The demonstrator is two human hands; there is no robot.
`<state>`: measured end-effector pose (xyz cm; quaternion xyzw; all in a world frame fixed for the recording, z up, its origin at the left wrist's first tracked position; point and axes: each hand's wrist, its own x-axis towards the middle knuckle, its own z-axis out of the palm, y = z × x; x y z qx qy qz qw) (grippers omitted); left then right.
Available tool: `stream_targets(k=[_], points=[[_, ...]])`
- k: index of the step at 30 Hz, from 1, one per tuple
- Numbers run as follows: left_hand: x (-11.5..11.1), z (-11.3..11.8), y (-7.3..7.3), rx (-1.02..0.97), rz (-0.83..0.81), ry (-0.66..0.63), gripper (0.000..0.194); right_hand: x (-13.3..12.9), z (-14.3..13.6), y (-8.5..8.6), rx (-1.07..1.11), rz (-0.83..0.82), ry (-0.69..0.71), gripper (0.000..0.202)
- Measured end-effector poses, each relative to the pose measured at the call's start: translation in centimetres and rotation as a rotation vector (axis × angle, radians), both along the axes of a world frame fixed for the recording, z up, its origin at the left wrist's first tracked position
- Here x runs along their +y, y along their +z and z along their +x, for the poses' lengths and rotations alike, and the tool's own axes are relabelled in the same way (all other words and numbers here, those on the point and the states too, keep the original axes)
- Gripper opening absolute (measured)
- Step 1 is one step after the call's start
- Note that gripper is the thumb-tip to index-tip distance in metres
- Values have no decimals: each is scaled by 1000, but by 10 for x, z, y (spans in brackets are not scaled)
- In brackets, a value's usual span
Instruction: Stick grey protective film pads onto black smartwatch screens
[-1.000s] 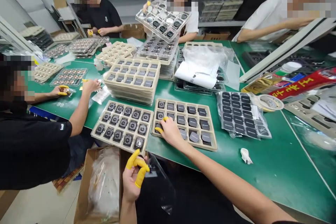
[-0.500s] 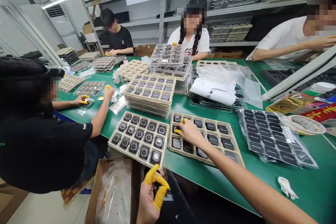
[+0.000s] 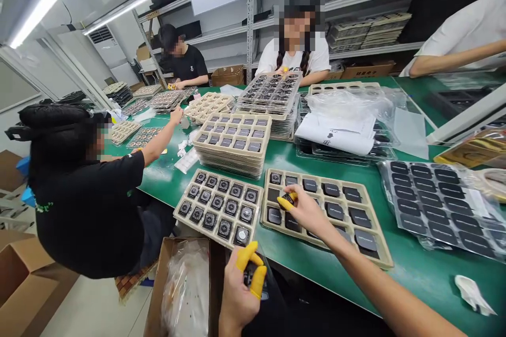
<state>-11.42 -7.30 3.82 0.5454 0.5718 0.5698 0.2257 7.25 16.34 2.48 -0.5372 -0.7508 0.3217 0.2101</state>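
My right hand, with yellow finger covers, pinches a small dark watch piece just above the right beige tray. That tray holds dark square pieces, and one compartment at its left shows no square piece on top. My left hand is below the left beige tray, at the table's front edge, its yellow-covered thumb and fingers curled with a gap between the tips. Nothing can be made out between them. Round-centred watch pieces fill the left tray in rows.
Behind the trays stands a tall stack of beige trays. Plastic-wrapped black pieces lie at right, near a white crumpled item. A person in black sits at left; an open carton is below the table.
My right hand has lifted a dark piece out of the right tray. The view has shifted, and the person at left now reaches farther forward over the table.
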Motion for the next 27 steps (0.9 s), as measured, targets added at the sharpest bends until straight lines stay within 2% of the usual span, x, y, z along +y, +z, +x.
stream_targets(k=[3, 5, 8, 10, 13, 15, 18, 20, 22, 25, 27], points=[[21, 12, 12, 321, 118, -6, 58, -59, 13, 19, 317, -133, 51, 41], [29, 22, 10, 466, 160, -8, 63, -96, 18, 32, 521, -290, 60, 51], [32, 36, 0, 604, 248, -13, 52, -129, 24, 51, 631, -480, 69, 62], [31, 46, -3, 629, 320, 5, 48, -138, 29, 61, 670, -548, 66, 68], [24, 62, -1, 518, 368, 41, 33, -149, 41, 67, 718, -552, 70, 69], [18, 74, 4, 394, 320, 42, 25, -159, 48, 65, 739, -445, 43, 66], [8, 88, 9, 266, 173, -20, 24, -171, 57, 59, 775, -261, -36, 59], [3, 90, 10, 211, 86, -98, 26, -172, 63, 58, 806, -255, -36, 56], [2, 87, 10, 134, 13, -176, 40, -168, 71, 60, 814, -294, 4, 54], [5, 76, 9, 28, -78, -305, 80, -159, 81, 67, 784, -337, 92, 49], [10, 71, 10, 11, -94, -400, 83, -157, 87, 71, 768, -351, 138, 44]])
